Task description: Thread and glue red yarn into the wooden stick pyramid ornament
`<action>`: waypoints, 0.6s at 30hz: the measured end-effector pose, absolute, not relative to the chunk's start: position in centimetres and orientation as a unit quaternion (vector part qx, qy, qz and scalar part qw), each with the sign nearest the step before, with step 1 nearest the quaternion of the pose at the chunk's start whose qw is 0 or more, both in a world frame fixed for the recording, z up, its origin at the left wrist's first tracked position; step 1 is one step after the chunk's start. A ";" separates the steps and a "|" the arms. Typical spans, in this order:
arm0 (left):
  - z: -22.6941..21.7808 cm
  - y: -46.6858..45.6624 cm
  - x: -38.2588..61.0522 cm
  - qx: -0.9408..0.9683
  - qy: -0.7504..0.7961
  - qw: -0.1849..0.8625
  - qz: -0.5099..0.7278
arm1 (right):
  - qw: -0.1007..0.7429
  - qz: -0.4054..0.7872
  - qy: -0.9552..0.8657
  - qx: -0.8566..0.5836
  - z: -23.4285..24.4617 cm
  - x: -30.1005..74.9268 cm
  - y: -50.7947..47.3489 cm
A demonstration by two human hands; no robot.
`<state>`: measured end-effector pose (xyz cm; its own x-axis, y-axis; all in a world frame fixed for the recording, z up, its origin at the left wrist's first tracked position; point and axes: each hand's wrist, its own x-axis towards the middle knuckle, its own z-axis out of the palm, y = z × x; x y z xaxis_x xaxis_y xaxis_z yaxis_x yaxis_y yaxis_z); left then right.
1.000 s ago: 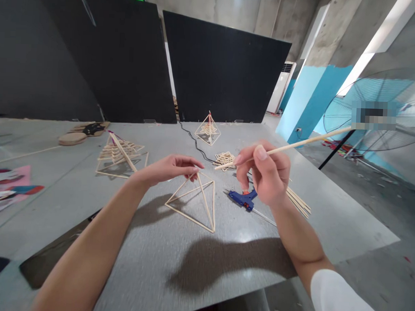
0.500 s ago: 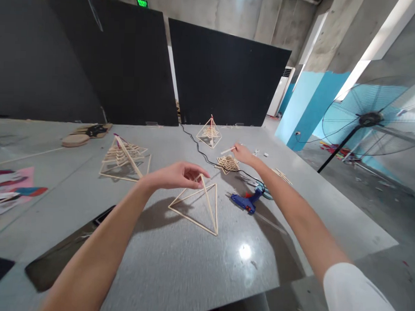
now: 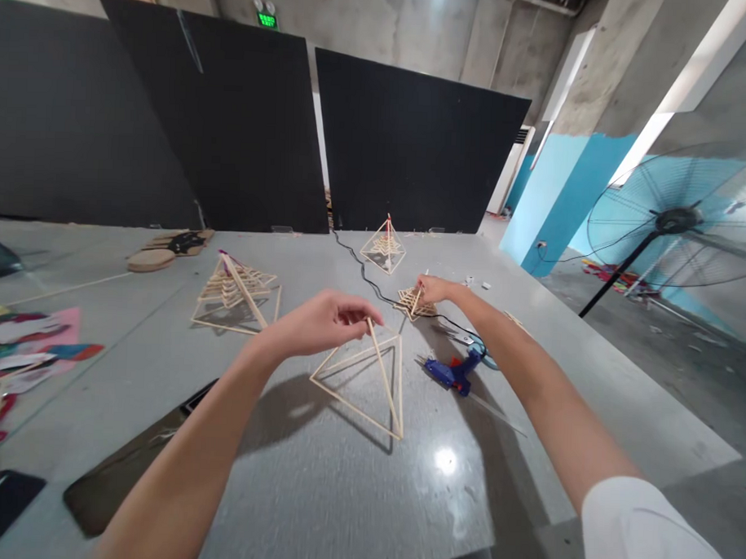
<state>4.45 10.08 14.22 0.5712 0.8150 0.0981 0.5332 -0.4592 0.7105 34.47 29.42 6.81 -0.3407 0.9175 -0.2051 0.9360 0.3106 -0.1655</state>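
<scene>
My left hand (image 3: pixel 341 317) is closed, pinching the upper end of a slanting stick on a wooden stick frame (image 3: pixel 356 409). The frame has a triangular base on the table, and the held stick rises from its near right corner. My right hand (image 3: pixel 432 289) is closed on a short wooden stick (image 3: pixel 417 301), held nearly upright. Just beneath and behind it lies a layered stack of sticks (image 3: pixel 407 306); whether the held stick touches it I cannot tell. A blue glue gun (image 3: pixel 448 372) lies right of the frame, with blue-handled scissors (image 3: pixel 491 362) behind it.
Stick pyramids stand at the left (image 3: pixel 238 295) and far back (image 3: pixel 385 249). A black cable (image 3: pixel 373 286) crosses the grey table (image 3: pixel 316 506). A dark phone-like slab (image 3: pixel 118 470) and colourful scraps (image 3: pixel 40 345) lie left. A floor fan (image 3: pixel 678 220) stands right.
My right hand has come slightly nearer and lower, and its stick has turned from nearly level to nearly upright. My left hand still pinches the frame's stick. The view has tilted slightly.
</scene>
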 end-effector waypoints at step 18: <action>14.2 10.8 2.1 0.833 0.440 0.279 0.189 | 0.020 0.162 0.838 0.521 16.4 36.0 27.1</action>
<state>2.08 10.76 14.24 0.5413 0.8379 0.0700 0.6271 -0.4578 0.6302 36.00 27.14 16.41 -0.4561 0.8795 0.1355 0.8666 0.4044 0.2923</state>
